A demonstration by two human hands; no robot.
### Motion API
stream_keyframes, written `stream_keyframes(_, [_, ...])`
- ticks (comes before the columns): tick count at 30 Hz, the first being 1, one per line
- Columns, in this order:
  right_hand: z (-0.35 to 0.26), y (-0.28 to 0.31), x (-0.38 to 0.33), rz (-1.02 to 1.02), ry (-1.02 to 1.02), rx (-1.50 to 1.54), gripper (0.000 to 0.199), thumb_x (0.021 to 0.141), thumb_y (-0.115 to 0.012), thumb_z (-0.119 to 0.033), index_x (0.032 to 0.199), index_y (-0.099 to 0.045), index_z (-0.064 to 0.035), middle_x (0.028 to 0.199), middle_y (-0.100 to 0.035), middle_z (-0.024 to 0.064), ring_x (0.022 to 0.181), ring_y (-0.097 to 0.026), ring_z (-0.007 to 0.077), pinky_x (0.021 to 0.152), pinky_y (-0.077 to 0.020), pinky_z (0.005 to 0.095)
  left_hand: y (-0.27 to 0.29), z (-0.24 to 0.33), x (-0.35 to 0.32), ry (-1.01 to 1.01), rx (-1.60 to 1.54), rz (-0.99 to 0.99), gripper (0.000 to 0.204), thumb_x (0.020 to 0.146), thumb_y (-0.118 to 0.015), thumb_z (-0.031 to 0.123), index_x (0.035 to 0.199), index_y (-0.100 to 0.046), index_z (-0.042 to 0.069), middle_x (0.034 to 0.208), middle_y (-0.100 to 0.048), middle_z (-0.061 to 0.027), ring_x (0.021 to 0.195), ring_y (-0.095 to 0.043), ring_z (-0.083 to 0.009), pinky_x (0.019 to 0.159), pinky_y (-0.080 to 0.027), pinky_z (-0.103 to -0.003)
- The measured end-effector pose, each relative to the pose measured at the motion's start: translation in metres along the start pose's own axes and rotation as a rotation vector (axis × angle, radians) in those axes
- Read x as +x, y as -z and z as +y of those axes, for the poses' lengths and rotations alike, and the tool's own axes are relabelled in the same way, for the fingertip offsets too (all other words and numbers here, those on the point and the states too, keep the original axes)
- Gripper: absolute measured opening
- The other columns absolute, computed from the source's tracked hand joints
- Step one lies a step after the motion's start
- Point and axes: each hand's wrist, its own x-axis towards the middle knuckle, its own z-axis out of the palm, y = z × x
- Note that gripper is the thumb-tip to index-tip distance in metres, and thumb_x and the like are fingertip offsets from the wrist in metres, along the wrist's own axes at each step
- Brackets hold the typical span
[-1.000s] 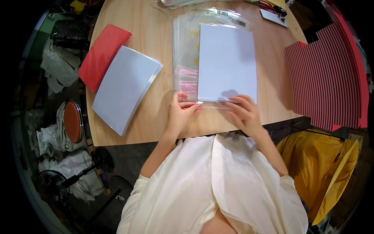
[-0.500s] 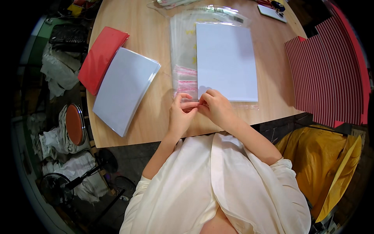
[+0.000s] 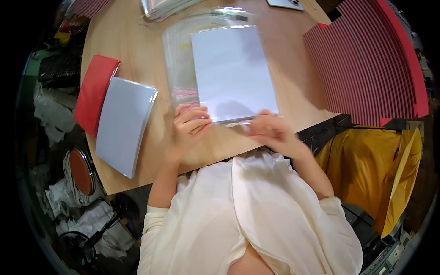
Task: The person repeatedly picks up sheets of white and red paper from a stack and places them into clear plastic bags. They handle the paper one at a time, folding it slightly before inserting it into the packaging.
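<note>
A clear plastic sleeve with a stack of white sheets [image 3: 236,73] inside lies flat in the middle of the table, its open flap toward me. At its lower left corner, my left hand [image 3: 190,124] pinches the sleeve's edge, fingers bent. My right hand [image 3: 274,132] is smeared by motion just below the sleeve's lower right part. From its closed fingers a thin, whitish, see-through strip [image 3: 245,127] runs along the flap. Under the sleeve and to its left lies a pile of empty clear sleeves [image 3: 176,59] with pink-lined flaps.
At the left, a packed white stack [image 3: 123,126] overlaps a red packet [image 3: 96,94]. A tall red-striped stack [image 3: 366,68] stands on the right. More clear-wrapped packets [image 3: 165,9] and a phone [image 3: 286,3] lie at the far edge. A yellow cover [image 3: 362,169] hangs beside the table.
My right hand has moved right from the lower left corner along the flap, drawing the strip. My left hand stays at that corner. The whole view has shifted and turned slightly.
</note>
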Motion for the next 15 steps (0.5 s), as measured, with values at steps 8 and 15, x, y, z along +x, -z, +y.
stream_keyframes(8, [0.061, 0.154, -0.266, 1.218, -0.347, 0.472, 0.007, 0.096, -0.058, -0.006, 0.101, -0.057, -0.0024, 0.092, -0.058, 0.0057, 0.077, -0.053, 0.011, 0.073, -0.0471, 0.0244, -0.004, 0.005, -0.002, 0.124, -0.082, -0.025, 0.019, 0.064, -0.078, -0.006, 0.075, -0.067, 0.006, 0.087, -0.068, -0.0051, 0.101, -0.066, -0.0222, 0.09, -0.041, -0.034])
stream_keyframes(15, [0.085, 0.102, -0.295, 0.148, -1.181, -1.48, 0.026, 0.083, -0.07, -0.014, 0.097, -0.063, 0.0059, 0.1, -0.069, 0.0206, 0.08, -0.067, 0.0347, 0.068, -0.0529, 0.0412, -0.007, 0.007, -0.01, 0.258, -0.106, -0.029, 0.019, 0.066, -0.075, -0.012, 0.076, -0.065, 0.0, 0.094, -0.064, -0.0078, 0.108, -0.062, -0.0242, 0.073, -0.053, -0.029])
